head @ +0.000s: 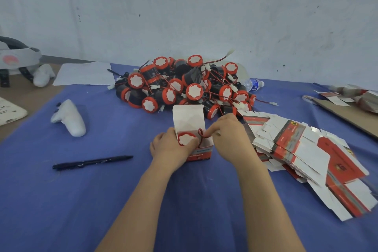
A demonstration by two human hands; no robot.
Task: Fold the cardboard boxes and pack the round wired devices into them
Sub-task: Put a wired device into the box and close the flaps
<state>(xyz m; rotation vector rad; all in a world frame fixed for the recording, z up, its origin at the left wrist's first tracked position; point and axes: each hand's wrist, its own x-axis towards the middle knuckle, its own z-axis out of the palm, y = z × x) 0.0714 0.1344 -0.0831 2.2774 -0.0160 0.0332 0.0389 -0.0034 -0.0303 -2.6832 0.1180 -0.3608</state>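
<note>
Gripping the open red-and-white box on the counter, my left hand steadied it; a red-rimmed device sat inside, my right hand pinching its red wire. Spare devices lay at twelve o'clock, flat boxes at three.

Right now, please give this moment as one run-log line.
step: packing | left hand: holds box, thumb on round device inside | right hand: pinches red wire | lid flap: open, upright

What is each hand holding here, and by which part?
The left hand grips the open box by its left wall; the right hand pinches the red wire at its loop.
</note>
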